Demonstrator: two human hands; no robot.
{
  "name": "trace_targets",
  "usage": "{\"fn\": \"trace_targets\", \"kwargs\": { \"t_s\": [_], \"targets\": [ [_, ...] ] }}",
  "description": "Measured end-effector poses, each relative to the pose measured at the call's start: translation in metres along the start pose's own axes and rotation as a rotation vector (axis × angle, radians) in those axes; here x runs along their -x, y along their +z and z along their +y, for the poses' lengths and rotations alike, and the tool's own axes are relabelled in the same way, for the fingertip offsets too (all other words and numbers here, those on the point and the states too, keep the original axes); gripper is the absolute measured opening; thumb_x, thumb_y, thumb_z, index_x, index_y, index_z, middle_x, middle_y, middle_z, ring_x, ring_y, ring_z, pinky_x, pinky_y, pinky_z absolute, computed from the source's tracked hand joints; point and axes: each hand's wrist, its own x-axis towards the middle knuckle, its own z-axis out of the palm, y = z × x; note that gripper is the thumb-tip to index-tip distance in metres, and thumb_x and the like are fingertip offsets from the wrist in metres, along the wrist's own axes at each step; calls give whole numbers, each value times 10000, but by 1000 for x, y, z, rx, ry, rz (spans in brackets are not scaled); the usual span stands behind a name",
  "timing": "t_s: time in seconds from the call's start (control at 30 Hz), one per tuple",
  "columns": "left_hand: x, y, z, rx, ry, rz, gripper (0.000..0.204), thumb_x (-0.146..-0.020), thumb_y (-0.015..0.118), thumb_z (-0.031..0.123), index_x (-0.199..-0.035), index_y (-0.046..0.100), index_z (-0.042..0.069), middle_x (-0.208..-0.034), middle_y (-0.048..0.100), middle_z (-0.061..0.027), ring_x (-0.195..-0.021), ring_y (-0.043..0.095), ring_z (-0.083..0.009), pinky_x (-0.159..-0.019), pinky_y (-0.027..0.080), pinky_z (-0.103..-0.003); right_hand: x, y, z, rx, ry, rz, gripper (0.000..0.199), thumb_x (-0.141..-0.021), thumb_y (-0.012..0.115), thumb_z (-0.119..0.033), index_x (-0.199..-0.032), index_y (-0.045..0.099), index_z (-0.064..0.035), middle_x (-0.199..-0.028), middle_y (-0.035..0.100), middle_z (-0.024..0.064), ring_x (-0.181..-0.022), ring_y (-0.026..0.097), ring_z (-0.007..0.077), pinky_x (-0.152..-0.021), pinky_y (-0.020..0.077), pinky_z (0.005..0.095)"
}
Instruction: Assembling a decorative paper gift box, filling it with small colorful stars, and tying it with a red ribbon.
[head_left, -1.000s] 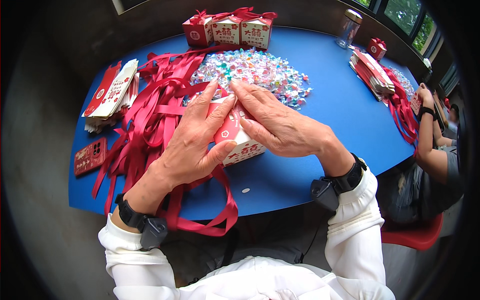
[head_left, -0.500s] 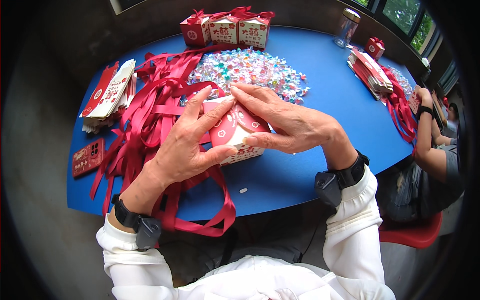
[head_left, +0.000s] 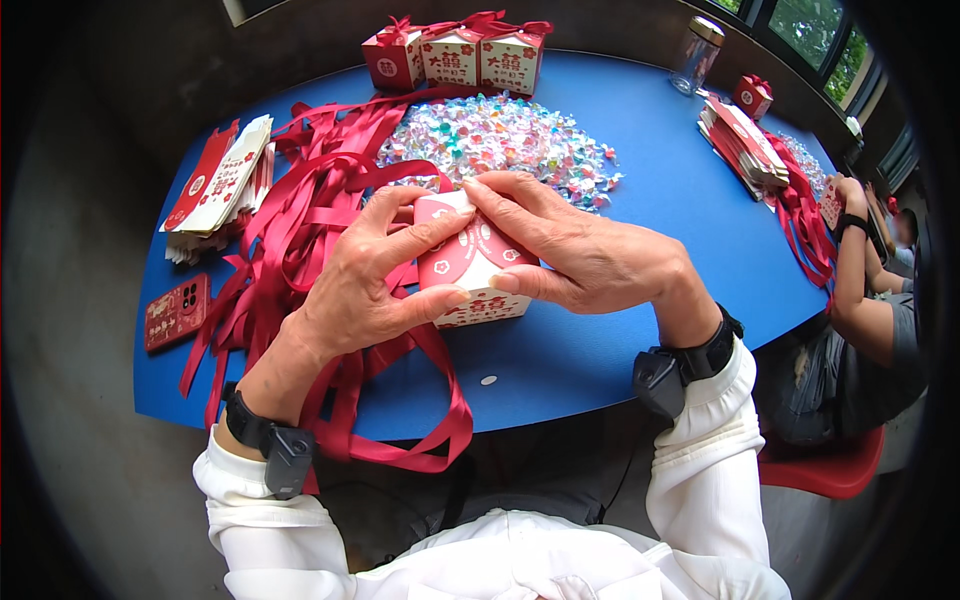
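Note:
A small red-and-white paper gift box (head_left: 487,292) stands upright on the blue table, its top flaps folded inward. My left hand (head_left: 370,270) grips its left side, with the index finger across the top flap and the thumb along the near left edge. From the right, my right hand (head_left: 590,245) holds it, fingertips at the top and thumb on the near front edge. The box's far side is hidden behind my fingers. A tangle of red ribbons (head_left: 290,250) lies left of the box, one loop hanging over the table's near edge.
Beyond the box spreads a pile of shiny clear and coloured pieces (head_left: 510,140). Ribbon-tied boxes (head_left: 510,65) stand at the back. Flat box blanks (head_left: 225,185) and a red phone (head_left: 178,313) lie left. A glass bottle (head_left: 695,55) and another person's arm (head_left: 862,280) are right.
My left fingers have drawn in around the box's left side and top. The box has turned slightly and more of its front shows. My right hand keeps nearly the same place.

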Motion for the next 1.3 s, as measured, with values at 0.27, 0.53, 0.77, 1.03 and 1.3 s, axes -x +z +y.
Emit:
{"fn": "trace_targets", "kwargs": {
  "t_s": [0.27, 0.53, 0.77, 1.03, 1.3],
  "targets": [
    [1, 3, -4, -20, 27, 25, 599, -781, 789, 281, -1330, 633, 99, -1288, 488, -189, -1140, 574, -314, -1000, 486, -419, 2, -6, -1, -30, 33, -37, 674, -1032, 465, -337, -1470, 263, 133, -1466, 333, 297, -1378, 376, 403, -1153, 351, 399],
    [2, 5, -6, -4, 20, 36, 603, -760, 800, 263, -1318, 642, 96, -1281, 497, -184, -1133, 579, -309, -992, 492, -414, 4, -5, 3, -60, 43, -69, 701, -1034, 474, -362, -1506, 222, 92, -1498, 286, 278, -1395, 352, 409, -1159, 339, 414],
    [0, 3, -5, -9, 30, 28, 598, -737, 809, 241, -1300, 661, 106, -1283, 502, -175, -1136, 584, -302, -996, 495, -412, 6, -8, 4, -77, 31, -78, 697, -1036, 467, -371, -1513, 220, 73, -1498, 282, 267, -1384, 368, 409, -1150, 354, 416],
    [2, 2, -8, -9, 24, 26, 602, -728, 827, 248, -1293, 669, 115, -1324, 504, -177, -1113, 606, -304, -967, 521, -409, 5, -6, 6, -81, 28, -88, 695, -1036, 463, -366, -1511, 215, 77, -1503, 276, 267, -1382, 369, 414, -1151, 349, 412],
    [1, -1, -10, 71, 25, 12, 609, -709, 856, 239, -1275, 677, 106, -1359, 509, -161, -1132, 606, -306, -964, 528, -410, 5, -7, 3, -32, 8, -68, 641, -1036, 448, -315, -1464, 266, 126, -1483, 307, 299, -1393, 351, 415, -1163, 340, 405]
  ]
}}
